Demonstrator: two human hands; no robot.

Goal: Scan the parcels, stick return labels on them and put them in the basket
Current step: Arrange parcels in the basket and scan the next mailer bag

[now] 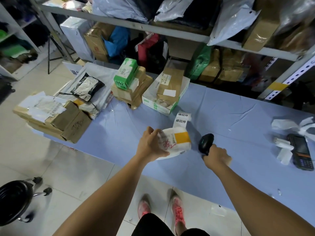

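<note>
My left hand (150, 144) grips a soft white parcel (173, 143) with a yellow label and red writing, held just above the blue table (238, 120). My right hand (216, 156) holds a black barcode scanner (205, 142) right beside the parcel, its head turned toward it. A strip of white return labels (182, 119) with black characters lies on the table just behind the parcel. No basket is in view.
Cardboard boxes (56, 116), a black-and-white bag (87, 86), a green box (126, 74) and a white-green carton (163, 92) sit at the table's left and back. A black handheld terminal (300, 151) and paper scraps lie right. Shelves of parcels stand behind; a black stool (15, 198) is lower left.
</note>
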